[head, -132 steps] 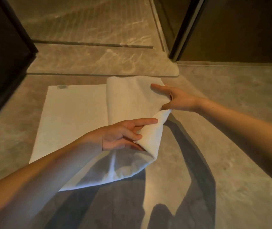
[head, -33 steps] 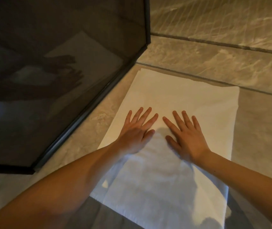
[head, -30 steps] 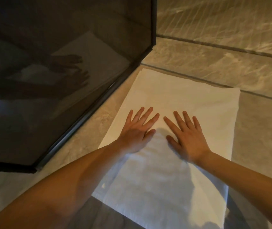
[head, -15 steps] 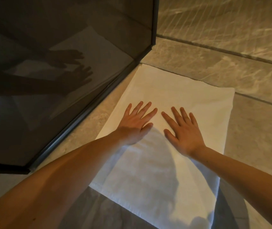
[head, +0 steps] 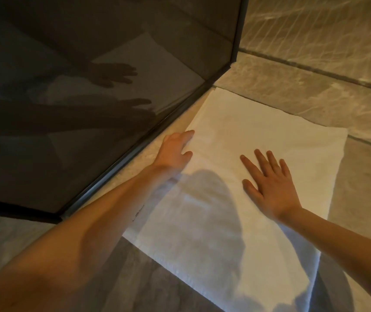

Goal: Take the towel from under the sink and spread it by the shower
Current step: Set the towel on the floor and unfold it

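Note:
A white towel (head: 254,136) lies flat and unfolded on the stone floor, its far edge against the raised shower threshold (head: 292,86). My left hand (head: 174,149) rests at the towel's left edge beside the dark glass panel, fingers partly curled over the border. My right hand (head: 270,183) lies palm down on the middle of the towel, fingers spread. Neither hand holds anything. A shadow covers the towel's near part.
A dark glass shower panel (head: 90,97) with a black frame stands at the left, close to the towel's left edge, and mirrors my arms. The ribbed shower floor (head: 326,25) lies beyond the threshold. Grey floor tiles (head: 365,188) surround the towel.
My left hand has slid left from the towel's middle to its left edge. My right hand stays flat on the towel. Several seconds ago the towel was still half folded.

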Demonstrator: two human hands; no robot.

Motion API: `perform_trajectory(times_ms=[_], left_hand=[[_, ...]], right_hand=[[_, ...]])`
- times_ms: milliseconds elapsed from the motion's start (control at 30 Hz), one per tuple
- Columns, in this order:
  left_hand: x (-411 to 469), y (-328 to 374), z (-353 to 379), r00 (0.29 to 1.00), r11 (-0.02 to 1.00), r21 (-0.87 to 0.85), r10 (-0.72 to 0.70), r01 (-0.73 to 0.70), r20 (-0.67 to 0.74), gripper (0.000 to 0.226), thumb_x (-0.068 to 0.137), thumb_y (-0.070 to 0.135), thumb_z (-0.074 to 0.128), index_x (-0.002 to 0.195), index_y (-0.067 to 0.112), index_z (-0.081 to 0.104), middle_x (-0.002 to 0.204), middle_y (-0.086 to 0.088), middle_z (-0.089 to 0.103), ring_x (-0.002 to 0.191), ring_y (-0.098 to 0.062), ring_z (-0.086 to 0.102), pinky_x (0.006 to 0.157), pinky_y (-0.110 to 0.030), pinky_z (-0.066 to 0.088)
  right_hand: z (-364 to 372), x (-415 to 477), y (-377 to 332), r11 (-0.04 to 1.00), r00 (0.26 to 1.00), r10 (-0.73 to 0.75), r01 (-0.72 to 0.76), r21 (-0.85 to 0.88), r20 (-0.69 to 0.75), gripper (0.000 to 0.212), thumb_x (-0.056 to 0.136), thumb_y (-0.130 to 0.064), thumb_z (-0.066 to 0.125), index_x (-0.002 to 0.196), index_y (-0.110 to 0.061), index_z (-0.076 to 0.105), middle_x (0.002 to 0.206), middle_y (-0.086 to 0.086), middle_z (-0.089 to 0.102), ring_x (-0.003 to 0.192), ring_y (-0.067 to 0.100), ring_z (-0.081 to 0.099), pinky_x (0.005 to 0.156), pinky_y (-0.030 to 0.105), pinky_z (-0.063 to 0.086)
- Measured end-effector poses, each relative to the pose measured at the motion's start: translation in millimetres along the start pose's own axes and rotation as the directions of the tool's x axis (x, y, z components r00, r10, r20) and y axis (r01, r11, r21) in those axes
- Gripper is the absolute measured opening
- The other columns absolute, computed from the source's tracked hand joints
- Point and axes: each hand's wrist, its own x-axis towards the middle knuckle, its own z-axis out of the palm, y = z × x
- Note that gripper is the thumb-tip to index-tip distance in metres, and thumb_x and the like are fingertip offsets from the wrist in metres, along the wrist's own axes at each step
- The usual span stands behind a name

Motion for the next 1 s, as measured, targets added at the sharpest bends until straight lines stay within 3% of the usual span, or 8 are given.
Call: perform_trajectory(times_ms=[200, 367, 533, 667, 733, 833, 933, 1000], left_hand=[[10, 4, -12, 0.987, 0.925, -0.348, -0.157, 0.154, 0.018, 0.061, 0.083, 0.003, 0.067, 0.139, 0.021, 0.051, 0.123, -0.002, 0.054, 0.119, -0.024, 0.055, 0.08, -0.019, 0.04], [15, 4, -27, 0.969, 0.824, -0.511, -0.183, 0.243, 0.165, 0.067, 0.081, -0.001, 0.073, 0.138, 0.025, 0.05, 0.127, -0.009, 0.057, 0.116, -0.021, 0.057, 0.08, -0.033, 0.055], [17, -2, -33, 0.954, 0.828, -0.5, -0.127, 0.253, 0.271, 0.064, 0.084, 0.002, 0.071, 0.136, 0.031, 0.05, 0.133, -0.003, 0.052, 0.126, -0.015, 0.049, 0.085, -0.033, 0.055], [17, -2, -33, 0.96, 0.959, -0.235, -0.097, 0.16, 0.262, 0.07, 0.081, 0.012, 0.075, 0.139, 0.036, 0.044, 0.131, -0.003, 0.048, 0.125, -0.017, 0.046, 0.077, -0.026, 0.047], [14, -3, -30, 0.962, 0.987, -0.125, -0.071, 0.106, 0.262, 0.074, 0.08, 0.016, 0.075, 0.14, 0.039, 0.039, 0.124, -0.007, 0.048, 0.113, -0.022, 0.051, 0.074, -0.027, 0.046], [12, -1, -31, 0.95, 0.967, -0.228, -0.039, 0.114, 0.309, 0.066, 0.08, 0.014, 0.072, 0.131, 0.044, 0.042, 0.095, -0.008, 0.057, 0.075, -0.018, 0.058, 0.052, -0.024, 0.045], [11, -3, -32, 0.921, 0.908, -0.391, 0.016, 0.149, 0.389, 0.052, 0.084, 0.008, 0.068, 0.124, 0.037, 0.05, 0.063, -0.005, 0.049, 0.043, -0.013, 0.038, 0.039, -0.022, 0.031], [9, -6, -33, 0.914, 0.856, -0.492, 0.061, 0.159, 0.402, 0.046, 0.086, 0.006, 0.067, 0.119, 0.034, 0.051, 0.066, -0.006, 0.045, 0.046, -0.021, 0.025, 0.04, -0.028, 0.021]], right_hand=[[0, 0, 0, 1.0, 1.0, 0.004, -0.004, -0.005, 0.005, 0.061, 0.096, -0.059, 0.014, 0.154, -0.044, -0.001, 0.165, 0.003, 0.007, 0.151, 0.028, 0.002, 0.121, 0.048, 0.006], [0, 0, -1, 1.0, 1.0, 0.008, -0.008, -0.006, 0.007, 0.06, 0.097, -0.058, 0.015, 0.153, -0.045, 0.0, 0.165, 0.002, 0.007, 0.151, 0.027, 0.001, 0.121, 0.047, 0.006], [-2, -1, -1, 1.0, 1.0, 0.009, -0.009, -0.002, 0.012, 0.06, 0.096, -0.058, 0.014, 0.154, -0.044, 0.0, 0.165, 0.003, 0.007, 0.151, 0.027, 0.0, 0.121, 0.047, 0.005], [-3, -1, -3, 1.0, 1.0, 0.009, -0.009, -0.003, 0.015, 0.061, 0.096, -0.058, 0.014, 0.154, -0.043, 0.0, 0.165, 0.003, 0.006, 0.151, 0.027, 0.0, 0.121, 0.047, 0.005], [-4, -1, -3, 1.0, 1.0, 0.009, -0.009, -0.002, 0.015, 0.061, 0.096, -0.058, 0.014, 0.154, -0.043, 0.001, 0.165, 0.003, 0.007, 0.151, 0.028, 0.001, 0.121, 0.048, 0.006], [-4, -1, -3, 1.0, 1.0, 0.008, -0.008, -0.006, 0.021, 0.061, 0.096, -0.058, 0.013, 0.154, -0.043, 0.0, 0.165, 0.003, 0.007, 0.151, 0.028, 0.001, 0.121, 0.048, 0.006], [-3, -1, -3, 1.0, 1.0, 0.008, -0.008, -0.007, 0.018, 0.061, 0.096, -0.058, 0.013, 0.154, -0.043, 0.0, 0.165, 0.004, 0.008, 0.151, 0.029, 0.002, 0.12, 0.049, 0.007], [-3, -1, -3, 1.0, 1.0, 0.008, -0.008, -0.009, 0.018, 0.062, 0.096, -0.058, 0.013, 0.154, -0.043, 0.0, 0.164, 0.005, 0.008, 0.151, 0.029, 0.002, 0.12, 0.049, 0.007]])
